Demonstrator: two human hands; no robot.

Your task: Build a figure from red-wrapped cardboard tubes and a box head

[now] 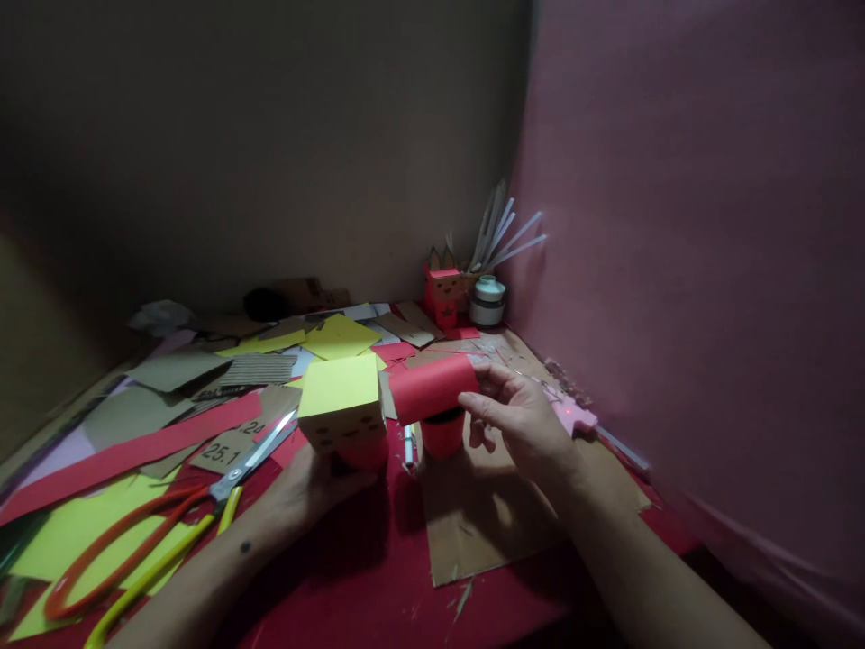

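My left hand (314, 491) is closed around the lower part of a cardboard box figure (341, 397) with a yellow top, dark marks on its front and a red base. In my right hand (517, 415), a red piece of paper (432, 388) is pinched between thumb and fingers. Under that paper stands a red cup-shaped piece (442, 437) with a dark rim, partly covered. Between the two, a small white and green tube (409, 446) lies on the red table cover (378, 577). A cardboard sheet (487, 532) lies below my right hand.
Scissors (223, 487) with orange handles rest at the left, on paper and cardboard scraps (176, 370). At the back stand a red eared box figure (442, 288), a lidded jar (487, 302) and white sticks (510, 230). A pink glue gun (571, 410) lies by the pink wall.
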